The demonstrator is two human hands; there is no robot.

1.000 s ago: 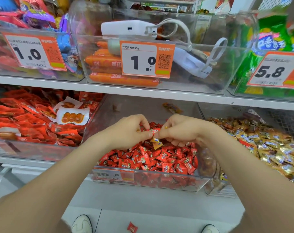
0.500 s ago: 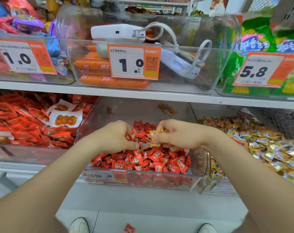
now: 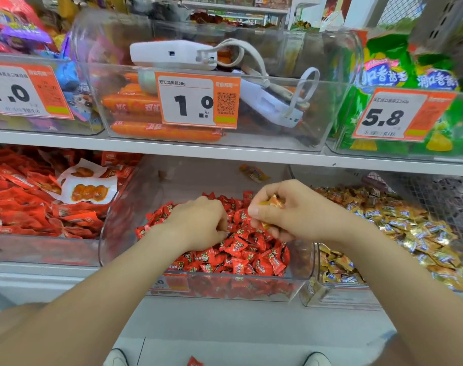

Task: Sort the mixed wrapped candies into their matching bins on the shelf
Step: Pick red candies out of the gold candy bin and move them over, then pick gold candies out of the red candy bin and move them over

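Right hand (image 3: 291,215) held gold candies (image 3: 272,201) above the red bin (image 3: 111,228). Left hand (image 3: 198,223) lay curled in red candies (image 3: 251,257), grip hidden. A loose gold one could drop in.

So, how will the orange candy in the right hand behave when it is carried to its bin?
Probably very light: the orange candy sits small inside the curled right hand. Its wrapper looks like glossy film, so it may slip from a loose pinch. The thin wrapper would likely crumple rather than stay stiff.
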